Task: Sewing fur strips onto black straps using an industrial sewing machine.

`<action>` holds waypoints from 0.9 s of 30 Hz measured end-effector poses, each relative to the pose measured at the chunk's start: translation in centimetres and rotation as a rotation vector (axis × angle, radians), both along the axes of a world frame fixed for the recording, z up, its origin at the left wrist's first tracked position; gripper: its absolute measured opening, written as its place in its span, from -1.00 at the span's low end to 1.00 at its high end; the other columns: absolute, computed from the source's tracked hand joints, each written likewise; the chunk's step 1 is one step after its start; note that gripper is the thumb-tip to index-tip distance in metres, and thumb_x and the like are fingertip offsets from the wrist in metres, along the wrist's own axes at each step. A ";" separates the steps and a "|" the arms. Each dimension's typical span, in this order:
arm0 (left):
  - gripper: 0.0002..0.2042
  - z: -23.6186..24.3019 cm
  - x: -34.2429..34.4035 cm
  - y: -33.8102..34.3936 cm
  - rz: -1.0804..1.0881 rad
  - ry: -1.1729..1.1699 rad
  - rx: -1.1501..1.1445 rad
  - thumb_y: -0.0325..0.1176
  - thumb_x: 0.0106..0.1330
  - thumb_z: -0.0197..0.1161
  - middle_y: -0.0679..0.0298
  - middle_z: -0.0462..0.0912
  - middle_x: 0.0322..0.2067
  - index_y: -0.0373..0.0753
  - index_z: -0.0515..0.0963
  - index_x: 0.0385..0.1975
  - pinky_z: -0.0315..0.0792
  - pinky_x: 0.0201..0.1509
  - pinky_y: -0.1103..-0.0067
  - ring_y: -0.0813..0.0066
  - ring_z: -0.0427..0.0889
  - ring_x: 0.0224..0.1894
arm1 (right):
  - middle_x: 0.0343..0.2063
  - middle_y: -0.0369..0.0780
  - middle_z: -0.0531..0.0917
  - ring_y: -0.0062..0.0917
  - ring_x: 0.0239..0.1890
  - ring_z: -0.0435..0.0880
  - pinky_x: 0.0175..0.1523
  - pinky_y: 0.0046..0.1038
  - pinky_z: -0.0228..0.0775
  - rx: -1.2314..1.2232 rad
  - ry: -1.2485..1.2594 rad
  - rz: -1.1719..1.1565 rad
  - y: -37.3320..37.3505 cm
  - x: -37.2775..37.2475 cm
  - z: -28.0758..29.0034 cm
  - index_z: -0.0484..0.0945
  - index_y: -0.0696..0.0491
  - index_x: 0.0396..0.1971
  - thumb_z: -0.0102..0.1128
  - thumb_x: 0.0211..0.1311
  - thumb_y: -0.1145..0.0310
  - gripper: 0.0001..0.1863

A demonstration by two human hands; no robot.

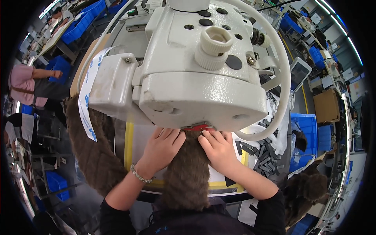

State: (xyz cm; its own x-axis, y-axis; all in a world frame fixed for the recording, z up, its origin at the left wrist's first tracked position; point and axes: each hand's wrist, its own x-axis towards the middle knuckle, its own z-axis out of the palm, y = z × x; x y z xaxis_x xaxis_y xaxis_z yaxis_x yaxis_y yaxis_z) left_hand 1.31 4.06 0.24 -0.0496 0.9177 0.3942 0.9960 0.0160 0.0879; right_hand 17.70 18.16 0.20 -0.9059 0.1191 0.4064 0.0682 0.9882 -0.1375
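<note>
A strip of brown fur fabric [187,172] runs from my lap up under the head of a white industrial sewing machine [199,90]. At its left edge, my left hand [162,149], with a beaded bracelet on the wrist, is closed on the fur with fingertips partly under the machine head. Opposite it, my right hand [219,150] grips the right edge with bent fingers. A red metal part [199,127] shows between my hands at the machine's lower edge. The needle and the fur's far end are hidden beneath the head.
More brown fur [92,152] hangs over the table's left side. Many small black strips [268,158] lie heaped at right, near a blue bin [303,137]. A white printed tape [88,100] dangles from the machine's left. A person in pink [29,84] stands at far left.
</note>
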 end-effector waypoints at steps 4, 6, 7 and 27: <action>-0.84 0.1 0.3 -0.1 0.004 0.090 0.012 -0.41 0.11 0.15 0.25 0.56 -0.27 -0.24 0.51 -0.31 0.38 0.14 0.42 0.39 0.53 -0.02 | -0.14 -0.20 0.63 -0.45 -0.09 0.59 -0.04 -0.34 0.23 0.068 -0.051 -0.028 -0.5 0.3 -0.2 0.53 0.11 -0.21 0.17 -0.04 0.44 -0.69; -0.86 0.0 0.4 -0.2 0.003 0.093 -0.015 -0.40 0.12 0.16 0.29 0.56 -0.32 -0.22 0.51 -0.33 0.37 0.13 0.43 0.42 0.53 -0.02 | -0.16 -0.22 0.63 -0.47 -0.09 0.59 -0.05 -0.37 0.23 0.080 -0.060 -0.027 -0.5 0.3 -0.2 0.53 0.10 -0.22 0.16 -0.04 0.44 -0.71; -0.86 0.0 0.4 -0.2 0.002 0.095 -0.015 -0.40 0.12 0.16 0.29 0.56 -0.32 -0.22 0.51 -0.33 0.37 0.13 0.43 0.42 0.53 -0.02 | -0.17 -0.22 0.63 -0.48 -0.10 0.58 -0.05 -0.37 0.23 0.090 -0.064 -0.025 -0.5 0.3 -0.2 0.54 0.10 -0.23 0.15 -0.03 0.42 -0.71; -0.90 0.2 0.6 -0.3 0.020 0.024 0.045 -0.47 0.05 0.23 0.33 0.54 -0.32 -0.22 0.49 -0.43 0.46 -0.06 0.50 0.43 0.55 -0.17 | -0.31 -0.31 0.69 -0.53 -0.19 0.61 0.04 -0.33 0.28 0.208 0.043 -0.039 -0.5 0.1 0.0 0.61 0.04 -0.36 0.22 -0.10 0.42 -0.79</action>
